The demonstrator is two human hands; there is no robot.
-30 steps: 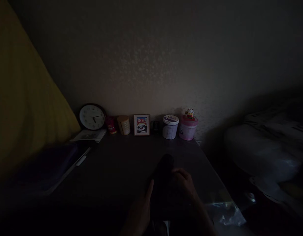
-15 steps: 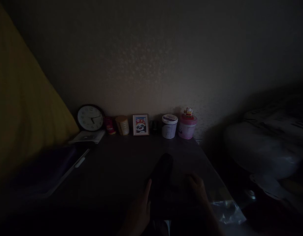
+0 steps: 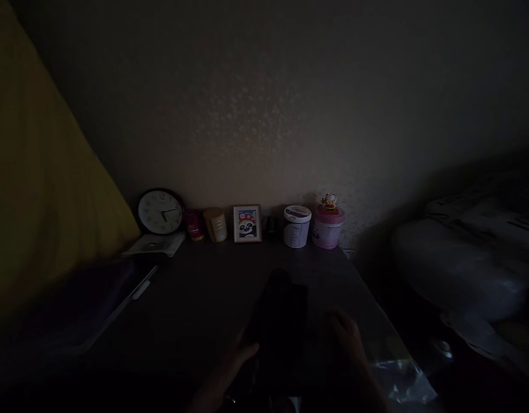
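A black object (image 3: 281, 315), long with a rounded far end and a squared corner at its right, lies low over the dark table. It is too dark to name. My left hand (image 3: 236, 361) is at its left edge, thumb on the near side and the other fingers hidden against it; the hand looks closed on it. To the right of the black object is my right hand (image 3: 344, 330), its fingers curled inward. Shadow hides whatever those fingers may hold.
Along the wall stand a round clock (image 3: 160, 212), a red jar (image 3: 194, 225), a tan canister (image 3: 215, 224), a panda picture frame (image 3: 247, 223), a white tub (image 3: 297, 227) and a pink tub (image 3: 326, 232) bearing a cat figurine (image 3: 328, 201). Clear plastic (image 3: 404, 380) lies at the table's right edge.
My left hand has shifted left and lower, its finger no longer pointing up along the black object. That object now looks wider, with a squared corner showing. My right hand has barely moved.
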